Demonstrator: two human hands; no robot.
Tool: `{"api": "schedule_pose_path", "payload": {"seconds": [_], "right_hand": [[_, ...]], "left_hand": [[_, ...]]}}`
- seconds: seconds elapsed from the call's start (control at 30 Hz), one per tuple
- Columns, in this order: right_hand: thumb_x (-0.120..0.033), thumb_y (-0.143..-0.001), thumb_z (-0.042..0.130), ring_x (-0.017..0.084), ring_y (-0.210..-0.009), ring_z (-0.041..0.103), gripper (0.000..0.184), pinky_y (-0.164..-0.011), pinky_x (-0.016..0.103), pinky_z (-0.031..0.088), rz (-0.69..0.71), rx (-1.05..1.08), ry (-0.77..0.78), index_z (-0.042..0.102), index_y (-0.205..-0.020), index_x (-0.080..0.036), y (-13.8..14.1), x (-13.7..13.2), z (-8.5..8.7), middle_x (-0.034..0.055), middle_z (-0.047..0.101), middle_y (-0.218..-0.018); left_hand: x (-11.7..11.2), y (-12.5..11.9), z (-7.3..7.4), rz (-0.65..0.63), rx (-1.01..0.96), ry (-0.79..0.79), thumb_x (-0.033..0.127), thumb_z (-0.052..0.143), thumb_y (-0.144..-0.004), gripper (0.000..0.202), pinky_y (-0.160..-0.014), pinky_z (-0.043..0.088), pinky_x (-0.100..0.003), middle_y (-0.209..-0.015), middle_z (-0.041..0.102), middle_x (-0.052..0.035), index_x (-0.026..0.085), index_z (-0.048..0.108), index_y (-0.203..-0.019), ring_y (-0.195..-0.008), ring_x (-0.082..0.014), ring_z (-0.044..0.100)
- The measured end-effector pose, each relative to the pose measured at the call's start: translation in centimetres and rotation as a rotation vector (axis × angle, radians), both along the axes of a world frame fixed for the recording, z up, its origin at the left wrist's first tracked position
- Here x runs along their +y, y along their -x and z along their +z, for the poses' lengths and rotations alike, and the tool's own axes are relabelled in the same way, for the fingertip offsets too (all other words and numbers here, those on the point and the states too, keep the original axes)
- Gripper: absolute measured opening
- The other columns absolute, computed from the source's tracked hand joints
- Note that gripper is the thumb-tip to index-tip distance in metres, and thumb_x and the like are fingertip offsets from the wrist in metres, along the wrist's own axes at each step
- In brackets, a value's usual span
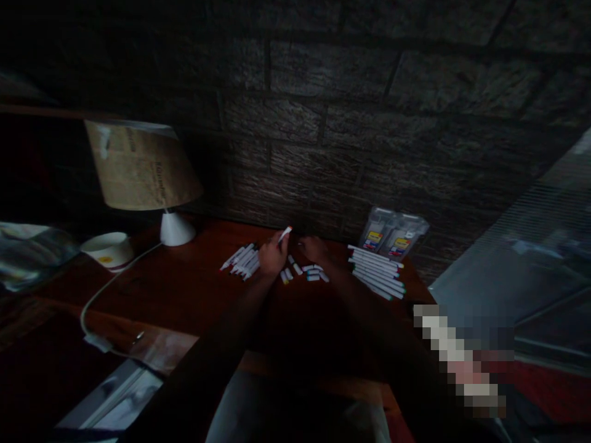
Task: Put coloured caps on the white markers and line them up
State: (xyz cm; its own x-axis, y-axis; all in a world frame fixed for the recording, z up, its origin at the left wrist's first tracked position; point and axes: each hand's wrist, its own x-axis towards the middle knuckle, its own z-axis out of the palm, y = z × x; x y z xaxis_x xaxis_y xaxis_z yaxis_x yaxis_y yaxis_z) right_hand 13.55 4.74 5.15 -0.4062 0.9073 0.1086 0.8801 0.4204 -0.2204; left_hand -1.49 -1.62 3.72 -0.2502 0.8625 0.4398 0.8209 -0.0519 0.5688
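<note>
My left hand is closed around a white marker, whose orange-tipped end sticks up past the fingers. To the right, my right hand is over the table behind several loose marker caps; its fingers are bent, and the dim light hides whether anything is in them. More short white caps lie just below my left hand. A pile of white markers rests left of that hand. Right of my right forearm, several white markers with coloured ends lie side by side.
Two clear plastic cases with labels stand at the back right by the brick wall. On the left are a lamp with a printed shade, a white bowl and a cord across the wooden table.
</note>
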Motion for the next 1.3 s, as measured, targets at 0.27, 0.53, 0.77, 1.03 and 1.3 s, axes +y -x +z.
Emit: {"api": "schedule_pose_path", "payload": {"seconds": [0.27,0.53,0.77,1.03,1.3], "right_hand": [[-0.031,-0.099,0.059,0.018,-0.097,0.076,0.024,-0.089,0.026,0.053,-0.164,0.161,-0.001,0.080,-0.106,-0.025,-8.6,-6.8,0.6,0.0026,0.081,-0.104],[-0.039,-0.100,0.058,0.024,-0.111,0.073,0.030,-0.094,0.031,0.053,-0.206,0.028,0.088,0.081,-0.112,-0.024,-7.4,-8.8,0.0,0.0082,0.079,-0.116],[-0.029,-0.101,0.054,0.026,-0.110,0.074,0.030,-0.094,0.032,0.054,-0.248,0.120,0.067,0.081,-0.113,-0.024,-9.0,-8.6,1.1,0.0087,0.079,-0.117],[-0.029,-0.100,0.055,0.021,-0.062,0.074,0.030,-0.060,0.027,0.054,-0.409,0.246,0.466,0.079,-0.099,-0.011,-11.7,-8.8,1.9,0.0130,0.077,-0.074],[-0.043,-0.102,0.056,0.018,-0.079,0.073,0.039,-0.069,0.024,0.046,-0.189,0.184,0.117,0.080,-0.086,-0.017,-11.3,-7.7,0.7,0.0069,0.079,-0.083]], "left_hand": [[0.1,-0.9,-0.6,-0.149,0.118,0.000,0.047,0.045,-0.107,0.043,-0.092,0.053,-0.031,-0.123,0.076,-0.0108,0.027,0.067,-0.138,-0.111,-0.0271,0.073],[-0.6,-1.1,-1.2,-0.195,0.152,-0.006,0.042,0.048,-0.107,0.039,-0.098,0.054,-0.031,-0.128,0.075,-0.0077,0.027,0.068,-0.137,-0.116,-0.0252,0.072],[-0.3,-1.3,-0.9,-0.175,0.162,0.020,0.039,0.048,-0.107,0.037,-0.098,0.054,-0.029,-0.127,0.076,-0.0070,0.026,0.067,-0.136,-0.115,-0.0241,0.073],[-0.5,-1.5,-0.7,-0.192,0.151,0.027,0.037,0.049,-0.108,0.036,-0.097,0.053,-0.029,-0.126,0.077,-0.0071,0.022,0.068,-0.134,-0.114,-0.0251,0.074],[-0.3,-0.6,-0.1,-0.141,0.117,-0.011,0.037,0.047,-0.108,0.036,-0.099,0.053,-0.029,-0.123,0.077,-0.0078,0.022,0.067,-0.134,-0.115,-0.0238,0.073]]}}
